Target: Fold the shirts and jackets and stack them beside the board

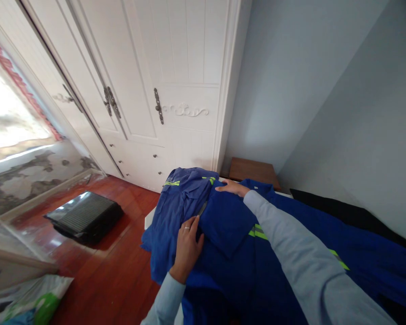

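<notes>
1. Here's a room with a white wardrobe (189, 54) over a glossy red-brown floor (98, 280), grey walls behind.
2. Front and centre, a deep blue jacket (230, 275) lies spread before the person, one part folded over, with yellow-and-grey bands and a small white label at its collar.
3. Just beside it, a paler, rumpled blue garment (171, 216) with similar bands!
4. Right hand (235, 187): fingers loosely extended on the folded cloth, gripping nothing visibly. Left hand (187, 246), ringed, has bent fingers at the fold's edge; whether it pinches cloth, I can't tell.
5. Containers now: wardrobe doors shut; a black ribbed case (84, 216) lies on the floor, contents hidden; a white-and-green plastic bag (43, 298), contents unclear.
</notes>
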{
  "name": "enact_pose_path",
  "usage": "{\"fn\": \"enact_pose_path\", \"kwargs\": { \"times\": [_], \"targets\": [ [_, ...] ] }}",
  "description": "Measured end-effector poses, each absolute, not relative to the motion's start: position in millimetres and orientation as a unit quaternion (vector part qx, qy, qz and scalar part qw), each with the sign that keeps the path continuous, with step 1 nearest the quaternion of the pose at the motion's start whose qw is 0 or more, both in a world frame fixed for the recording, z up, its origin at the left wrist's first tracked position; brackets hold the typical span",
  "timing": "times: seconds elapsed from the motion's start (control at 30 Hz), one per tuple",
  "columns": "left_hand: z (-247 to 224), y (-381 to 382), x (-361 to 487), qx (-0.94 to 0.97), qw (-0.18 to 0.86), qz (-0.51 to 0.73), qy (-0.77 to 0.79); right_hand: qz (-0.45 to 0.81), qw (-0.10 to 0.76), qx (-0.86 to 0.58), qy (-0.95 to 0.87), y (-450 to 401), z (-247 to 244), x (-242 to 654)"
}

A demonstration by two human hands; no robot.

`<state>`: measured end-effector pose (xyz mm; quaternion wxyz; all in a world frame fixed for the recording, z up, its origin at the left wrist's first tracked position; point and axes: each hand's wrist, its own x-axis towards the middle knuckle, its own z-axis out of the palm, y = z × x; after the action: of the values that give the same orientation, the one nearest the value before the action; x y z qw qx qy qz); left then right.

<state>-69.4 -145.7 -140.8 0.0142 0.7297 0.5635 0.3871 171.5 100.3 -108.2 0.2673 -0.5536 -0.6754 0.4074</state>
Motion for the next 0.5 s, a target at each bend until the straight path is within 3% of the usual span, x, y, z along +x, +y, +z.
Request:
{"fn": "enact_pose_path", "kwargs": {
  "times": [0.1,0.5],
  "targets": [
    [-138,-141,-66,0.743,0.019,0.338,0.577,0.394,0.24,-0.56,-0.688,93,-104,184],
    [-145,-145,-54,0.723,-0.029,0.354,0.593,0.227,0.292,-0.601,-0.709,59,-103,181]
  ]
}}
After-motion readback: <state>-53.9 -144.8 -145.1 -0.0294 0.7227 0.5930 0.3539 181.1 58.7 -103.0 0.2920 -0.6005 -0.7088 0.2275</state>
